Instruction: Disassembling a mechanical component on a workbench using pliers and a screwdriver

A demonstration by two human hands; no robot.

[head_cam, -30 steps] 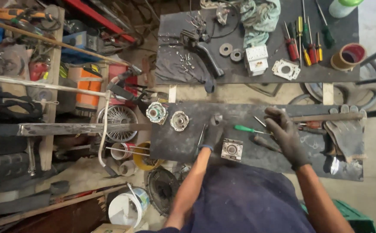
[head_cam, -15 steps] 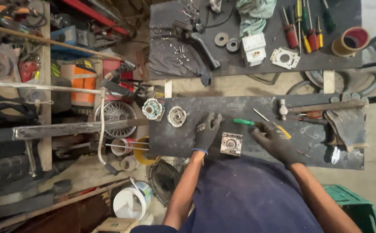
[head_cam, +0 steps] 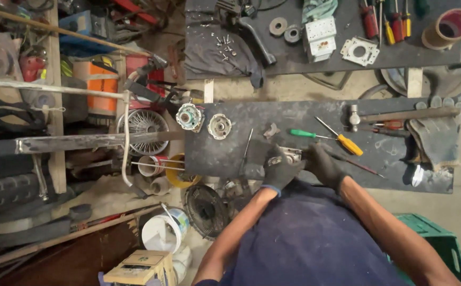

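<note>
From the head view we see our gloved left hand [head_cam: 279, 170] and right hand [head_cam: 321, 164] both clasped on a small metal part [head_cam: 292, 154] on the dark workbench [head_cam: 230, 153]. A green screwdriver [head_cam: 303, 134] and a yellow screwdriver [head_cam: 342, 139] lie just beyond; a cardboard box [head_cam: 137, 267] sits low left.

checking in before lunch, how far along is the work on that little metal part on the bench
Done: two round housings lie aside. In hand: left hand and right hand grip the small metal part. Left: green screwdriver and yellow screwdriver lie unused; how much remains is unclear.
</note>
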